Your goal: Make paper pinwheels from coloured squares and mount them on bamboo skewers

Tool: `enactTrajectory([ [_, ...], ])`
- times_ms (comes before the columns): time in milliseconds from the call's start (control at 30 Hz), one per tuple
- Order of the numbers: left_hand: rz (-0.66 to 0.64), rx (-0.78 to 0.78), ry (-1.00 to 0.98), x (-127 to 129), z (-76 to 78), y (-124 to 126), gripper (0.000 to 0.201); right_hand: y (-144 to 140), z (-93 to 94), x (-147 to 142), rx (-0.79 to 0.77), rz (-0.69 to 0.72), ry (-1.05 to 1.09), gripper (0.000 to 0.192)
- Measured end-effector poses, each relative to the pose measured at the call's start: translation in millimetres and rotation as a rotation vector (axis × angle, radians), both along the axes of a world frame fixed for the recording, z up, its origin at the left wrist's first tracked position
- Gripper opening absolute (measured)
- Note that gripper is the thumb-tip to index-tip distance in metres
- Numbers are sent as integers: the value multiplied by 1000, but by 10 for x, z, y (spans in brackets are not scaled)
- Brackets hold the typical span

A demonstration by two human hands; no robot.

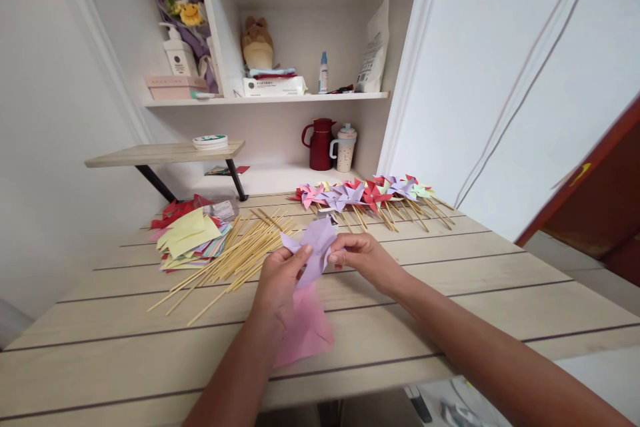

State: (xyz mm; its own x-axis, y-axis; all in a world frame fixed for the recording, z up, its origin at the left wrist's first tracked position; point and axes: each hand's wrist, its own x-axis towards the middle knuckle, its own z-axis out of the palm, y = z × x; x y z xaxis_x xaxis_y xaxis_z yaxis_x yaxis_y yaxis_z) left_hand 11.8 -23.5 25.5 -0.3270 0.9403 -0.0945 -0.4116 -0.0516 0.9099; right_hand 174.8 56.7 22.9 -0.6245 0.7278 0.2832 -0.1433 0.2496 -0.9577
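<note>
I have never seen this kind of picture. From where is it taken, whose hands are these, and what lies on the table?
The camera sits on a person's head and looks down at their own bare hands. The left hand and the right hand together hold a folded lilac paper. Under them a pink paper lies on the wooden table. To the left are wooden sticks and a stack of coloured paper. Farther back lie finished pinwheels.

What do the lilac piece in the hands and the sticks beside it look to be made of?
Lilac piece: thin matte paper, probably; it creases and folds between both hands. Sticks: pale, slim and straight, apparently bare wood or bamboo skewers; no gloss shows.
</note>
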Motion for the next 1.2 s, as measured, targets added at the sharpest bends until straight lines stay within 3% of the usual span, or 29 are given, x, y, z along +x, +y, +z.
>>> enactTrajectory([
  [200, 28, 23, 95, 5, -89, 8, 39, -46, 42, -9, 5, -27, -50, 25],
  [600, 60, 22, 239, 66, -21, -20, 29, -35, -24, -32, 47, -178, -129, 32],
  [1200, 11, 18, 12, 102, -24, -2, 37, -60, 21, -46, -42, -136, -80, 39],
])
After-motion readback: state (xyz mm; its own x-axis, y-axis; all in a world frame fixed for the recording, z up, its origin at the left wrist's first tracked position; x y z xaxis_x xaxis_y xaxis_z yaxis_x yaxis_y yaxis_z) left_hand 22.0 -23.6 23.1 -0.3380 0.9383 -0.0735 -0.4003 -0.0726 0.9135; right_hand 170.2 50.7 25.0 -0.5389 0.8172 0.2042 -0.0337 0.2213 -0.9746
